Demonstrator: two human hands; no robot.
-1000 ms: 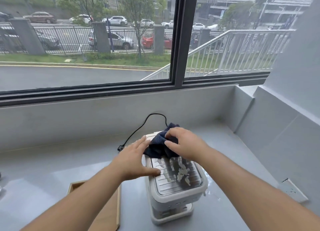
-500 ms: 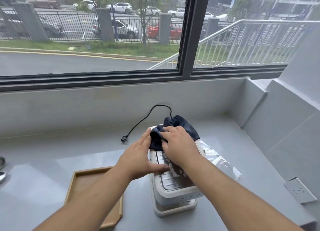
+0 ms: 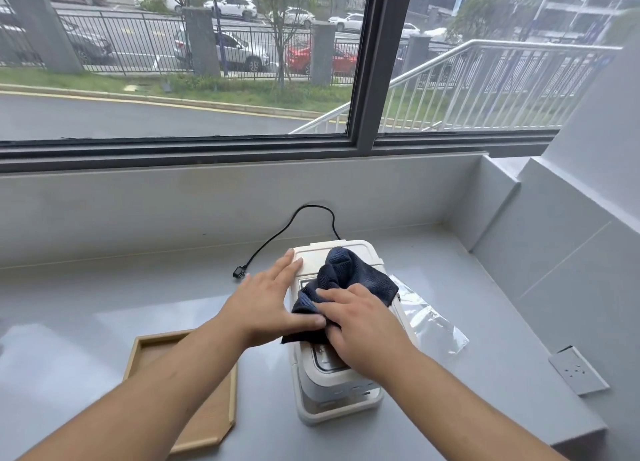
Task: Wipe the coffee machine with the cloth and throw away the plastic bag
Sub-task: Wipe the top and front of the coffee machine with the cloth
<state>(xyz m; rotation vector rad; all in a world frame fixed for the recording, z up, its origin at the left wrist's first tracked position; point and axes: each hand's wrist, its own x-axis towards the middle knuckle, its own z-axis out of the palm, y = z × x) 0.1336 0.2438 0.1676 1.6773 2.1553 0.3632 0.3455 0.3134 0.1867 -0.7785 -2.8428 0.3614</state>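
Observation:
A small white coffee machine (image 3: 332, 388) stands on the grey counter, seen from above. A dark blue cloth (image 3: 349, 280) lies bunched over its top. My right hand (image 3: 363, 325) presses flat on the near part of the cloth, fingers closed over it. My left hand (image 3: 270, 304) rests with fingers spread against the machine's left top edge, its thumb touching the cloth. A clear plastic bag (image 3: 429, 318) lies flat on the counter just right of the machine, partly hidden behind it.
A shallow wooden tray (image 3: 221, 415) sits left of the machine, under my left forearm. The machine's black cord (image 3: 277, 239) loops back to the wall, plug lying loose. A white socket plate (image 3: 578, 374) lies at the right. Grey walls close the back and right.
My right hand has dragged the cloth toward me across the machine's top, baring the back of the lid. My left hand has slid further back along the left edge.

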